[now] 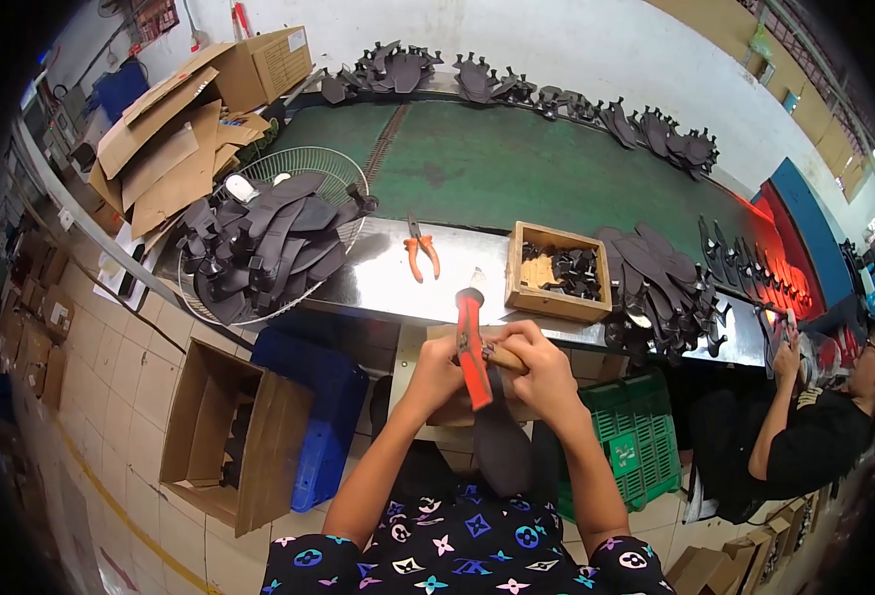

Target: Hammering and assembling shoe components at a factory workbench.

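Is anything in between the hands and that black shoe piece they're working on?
Nothing visible. The left hand and the right hand sit right at the top of the black shoe piece, and the right hand also grips a red-handled tool over it.

The right hand (542, 372) hides the red tool's (472, 357) wooden part.

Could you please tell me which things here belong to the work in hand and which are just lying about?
In use:
left hand
right hand
red-handled tool
dark sole piece

Lying about:
orange pliers
wooden box
wire basket of black parts
cardboard boxes
green crate
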A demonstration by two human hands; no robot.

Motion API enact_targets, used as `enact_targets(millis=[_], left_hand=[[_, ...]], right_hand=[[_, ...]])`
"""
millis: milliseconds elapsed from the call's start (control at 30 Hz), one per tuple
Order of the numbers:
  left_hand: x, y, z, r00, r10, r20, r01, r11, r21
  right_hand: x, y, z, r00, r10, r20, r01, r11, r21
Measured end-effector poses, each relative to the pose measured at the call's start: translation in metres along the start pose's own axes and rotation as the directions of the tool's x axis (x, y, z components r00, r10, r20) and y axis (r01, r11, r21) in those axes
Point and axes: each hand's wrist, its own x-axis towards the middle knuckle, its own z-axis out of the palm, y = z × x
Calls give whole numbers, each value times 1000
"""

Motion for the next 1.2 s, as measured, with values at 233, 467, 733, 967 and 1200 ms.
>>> enact_targets(millis=[233, 467, 733, 967, 1200], left_hand=[[8, -8, -1, 998, 62, 32, -58, 993, -100], [11, -7, 2, 997, 77, 16, -74, 987, -140], [-3, 0, -4, 994, 42, 98, -69, 954, 291], [-4, 3, -5, 987, 7, 158, -85, 863, 497], [-23, -11, 7, 972, 197, 126, -232, 741, 630]], right_hand=[[-34, -28, -33, 980, 185, -77, -157, 948, 278], [-63, -53, -32, 991, 33, -130, -43, 996, -74], [-72, -86, -53, 961, -126, -247, 135, 991, 20], [-62, -81, -62, 955, -209, -210, 189, 976, -112], [-65, -44, -44, 966, 74, -246, -80, 997, -11]])
